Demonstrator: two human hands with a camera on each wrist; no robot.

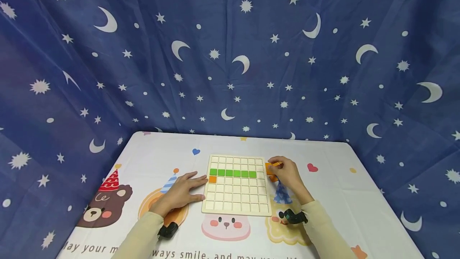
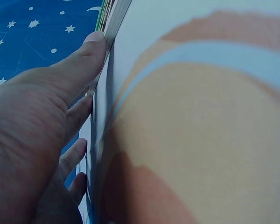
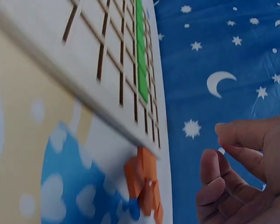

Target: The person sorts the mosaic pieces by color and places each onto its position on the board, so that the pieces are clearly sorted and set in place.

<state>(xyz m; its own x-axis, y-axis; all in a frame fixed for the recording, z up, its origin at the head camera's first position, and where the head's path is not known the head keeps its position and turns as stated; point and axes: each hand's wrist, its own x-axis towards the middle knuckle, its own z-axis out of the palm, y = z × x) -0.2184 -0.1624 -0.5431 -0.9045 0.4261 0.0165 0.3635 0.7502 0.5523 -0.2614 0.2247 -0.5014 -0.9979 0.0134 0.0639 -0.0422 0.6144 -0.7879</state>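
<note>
A pale square grid board [image 1: 230, 207] lies on the table between the hands. A row of several green tiles [image 1: 233, 173] crosses it, and one orange tile [image 1: 212, 179] sits below the leftmost green one. The left hand [image 1: 184, 190] rests flat at the board's left edge, with thumb and fingertips against or close to that edge. Over a small group of loose orange tiles [image 3: 147, 179] beside the board's right edge hovers the right hand [image 1: 286, 172]. Its fingers bend loosely, and the right wrist view shows no tile between the fingertips.
A white cloth [image 1: 334, 179] printed with cartoon animals, hearts and lettering covers the table. Behind and beside it hangs a dark blue curtain [image 1: 230, 71] with moons and stars. A black wrist camera [image 1: 295, 216] is strapped to the right sleeve, another [image 1: 168, 230] to the left.
</note>
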